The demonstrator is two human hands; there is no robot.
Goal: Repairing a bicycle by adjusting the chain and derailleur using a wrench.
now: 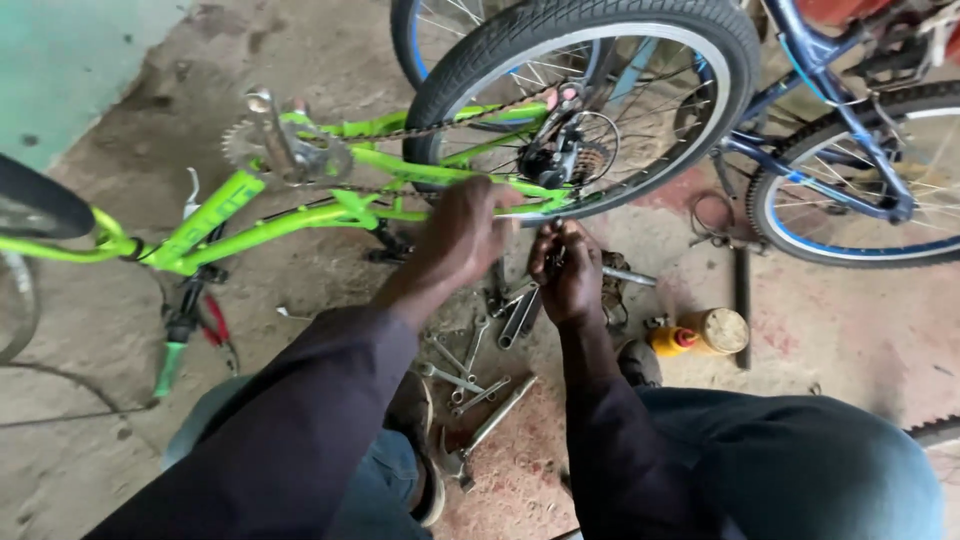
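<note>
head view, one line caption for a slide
Left hand grips the green bike frame while right hand works near the rear wheel.

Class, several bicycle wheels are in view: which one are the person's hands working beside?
The green bike's rear wheel, with the black tyre and white rim. Both the left hand and right hand are just below it; the blue-rimmed wheel stands off to the right.

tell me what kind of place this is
Probably a bicycle repair workshop: a green bicycle lies on a stained concrete floor, loose spanners are scattered below the hands, and a blue bicycle stands nearby.
</note>
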